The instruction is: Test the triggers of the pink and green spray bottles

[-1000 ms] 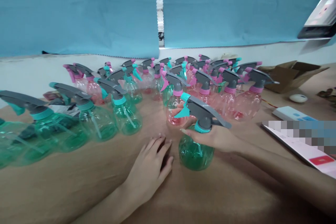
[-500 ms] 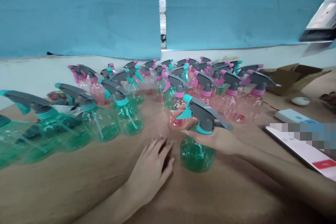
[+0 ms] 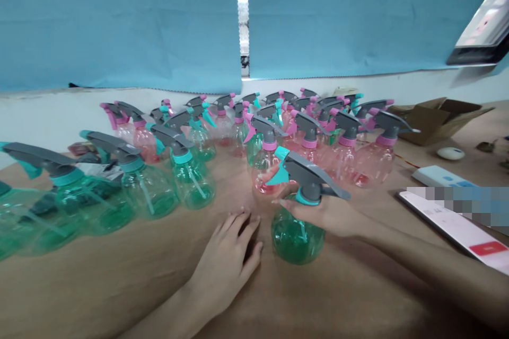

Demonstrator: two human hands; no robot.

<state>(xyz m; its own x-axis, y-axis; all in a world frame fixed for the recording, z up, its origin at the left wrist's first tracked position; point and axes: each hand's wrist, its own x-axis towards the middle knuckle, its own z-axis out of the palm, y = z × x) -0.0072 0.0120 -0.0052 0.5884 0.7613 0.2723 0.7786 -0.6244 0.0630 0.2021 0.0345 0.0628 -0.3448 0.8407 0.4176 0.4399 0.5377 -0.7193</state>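
Blue curtains point(image 3: 119, 21) hang above a pale wall strip point(image 3: 32, 116). On the worktop point(image 3: 99, 286), at right, an open cardboard box point(image 3: 420, 123) stands behind a white computer mouse point(image 3: 450, 153), a white-and-blue box point(image 3: 431, 175) and a lit screen point(image 3: 433, 217).

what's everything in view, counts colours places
round plastic spray bottle: one, green, centre
left-row spray bottles: four, green, left
pink-collared spray bottles: four, pink, centre right
rear spray bottles: many, pink and green, behind
open cardboard box: one, brown, right
oval object: one, white, right
flat block: one, white-blue, right
flat lit device: one, white, right
framed panel: one, black-edged, upper right
clutter: uncountable, dark, left and right
cloth panels: two, blue, top
wall: one, white, behind
table: one, brown, underneath
left hand: one, bare, on table
right hand: one, bare, around centre bottle
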